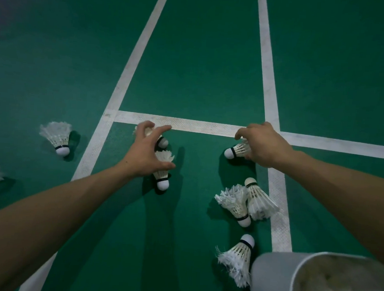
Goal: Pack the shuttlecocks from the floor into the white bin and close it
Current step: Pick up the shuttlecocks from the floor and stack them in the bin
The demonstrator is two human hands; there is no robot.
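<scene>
Fingers of my left hand (148,152) spread wide over two white feathered shuttlecocks (161,177); my right hand (264,147) grips a third shuttlecock (235,150) by its feathers.

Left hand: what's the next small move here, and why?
Probably lower the left hand a little and close it round the shuttlecock by the line. The hand is spread open over it and holds nothing. The right hand is on the feathers of another shuttlecock, and the white bin stands open nearby.
</scene>
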